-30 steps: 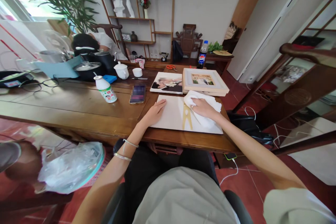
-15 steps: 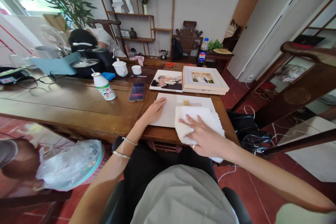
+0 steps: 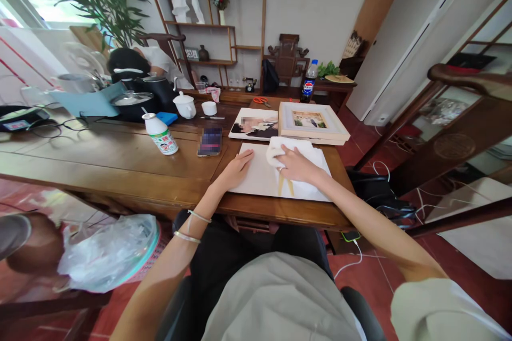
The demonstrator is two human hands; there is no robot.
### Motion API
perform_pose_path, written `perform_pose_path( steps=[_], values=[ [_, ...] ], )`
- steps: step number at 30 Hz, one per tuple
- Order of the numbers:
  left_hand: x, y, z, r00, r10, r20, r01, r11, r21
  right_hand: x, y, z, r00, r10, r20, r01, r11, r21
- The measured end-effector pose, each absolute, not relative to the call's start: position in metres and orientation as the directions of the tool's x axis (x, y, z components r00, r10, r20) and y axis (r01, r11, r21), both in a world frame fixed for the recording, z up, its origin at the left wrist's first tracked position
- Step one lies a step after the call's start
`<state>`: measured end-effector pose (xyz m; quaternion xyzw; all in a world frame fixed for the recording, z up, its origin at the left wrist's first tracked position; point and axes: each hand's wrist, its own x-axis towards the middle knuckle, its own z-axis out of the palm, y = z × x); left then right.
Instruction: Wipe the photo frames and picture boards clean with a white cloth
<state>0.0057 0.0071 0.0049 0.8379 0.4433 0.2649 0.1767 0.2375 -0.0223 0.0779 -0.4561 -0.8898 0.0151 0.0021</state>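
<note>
A white flat board (image 3: 262, 178) lies on the wooden table (image 3: 120, 162) in front of me, with a gold strip (image 3: 285, 185) on its surface. My left hand (image 3: 237, 168) rests flat on the board's left edge, fingers spread. My right hand (image 3: 295, 165) presses a white cloth (image 3: 310, 155) onto the far part of the board, partly covering the gold strip.
Behind the board lie a photo print (image 3: 255, 124) and a cream picture frame (image 3: 312, 123). A phone (image 3: 210, 141), a white bottle (image 3: 160, 134), a teapot (image 3: 184, 105), scissors (image 3: 261, 100) and a cola bottle (image 3: 308, 83) stand further off. A plastic bag (image 3: 106, 251) is at lower left.
My right hand swept the cloth from the board's far side toward me to its near edge, then back to the far side. The left hand stayed put.
</note>
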Motion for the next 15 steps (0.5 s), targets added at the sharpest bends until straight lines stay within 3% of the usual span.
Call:
perform_pose_path(
  steps=[10,15],
  values=[
    [0.003,0.008,0.002,0.482,0.815,0.322,0.624,-0.577,0.527,0.201,-0.126,0.079,-0.796,0.6,-0.087,0.604,0.796,-0.035],
    [0.004,0.007,0.004,0.476,0.816,0.327,0.614,-0.575,0.541,0.19,-0.085,0.083,-0.699,0.71,-0.085,0.714,0.7,-0.032]
  ],
)
